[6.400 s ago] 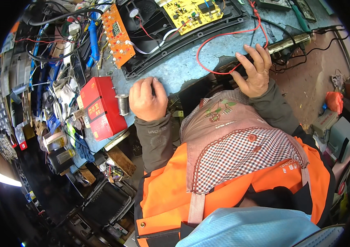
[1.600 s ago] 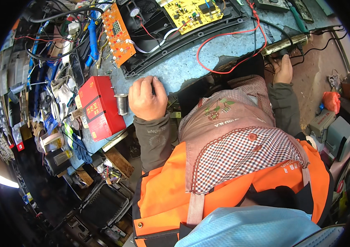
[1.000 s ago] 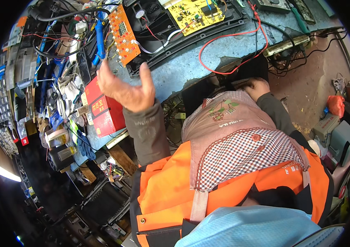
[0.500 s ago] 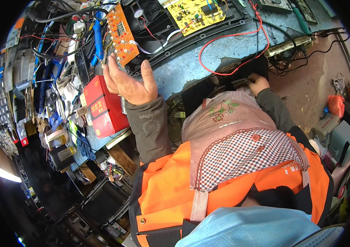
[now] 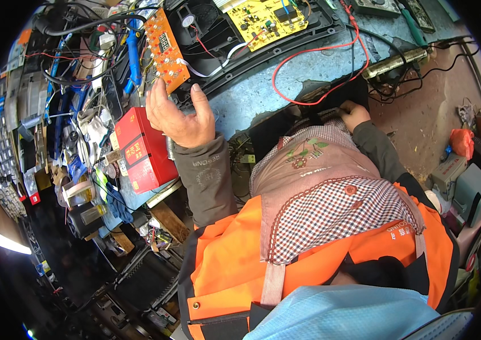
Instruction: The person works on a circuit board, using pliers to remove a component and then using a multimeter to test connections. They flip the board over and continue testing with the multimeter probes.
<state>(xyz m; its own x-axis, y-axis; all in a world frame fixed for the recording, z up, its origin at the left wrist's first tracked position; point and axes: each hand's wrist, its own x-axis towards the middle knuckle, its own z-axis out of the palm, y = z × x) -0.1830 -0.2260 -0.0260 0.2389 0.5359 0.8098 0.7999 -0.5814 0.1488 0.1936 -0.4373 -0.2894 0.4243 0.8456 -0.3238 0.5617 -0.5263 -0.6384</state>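
My left hand (image 5: pixel 179 113) hovers by the bench edge with fingers apart and holding nothing, beside a red box (image 5: pixel 141 148) and a metal spool (image 5: pixel 170 146) partly behind it. Just beyond its fingertips lies an orange circuit board with a display (image 5: pixel 168 54), cabled to a yellow circuit board (image 5: pixel 269 20) in a black plastic housing (image 5: pixel 218 76). My right hand (image 5: pixel 351 115) is low under the bench edge at the top of my checked apron (image 5: pixel 314 164), fingers curled, with what they grip hidden. A red wire loop (image 5: pixel 286 62) lies on the bench above it.
The worn blue bench (image 5: pixel 252 90) carries tangled cables, blue tools (image 5: pixel 133 56) and dense clutter on the left. At the upper right are a green-handled screwdriver (image 5: pixel 415 28) and a power strip (image 5: pixel 396 62) along the edge. Boxes and an orange bag (image 5: pixel 461 141) stand at the right.
My left hand has left its curled rest at the edge and opened. My right hand went from the red wire to the power strip, then down and leftward to the apron's top.
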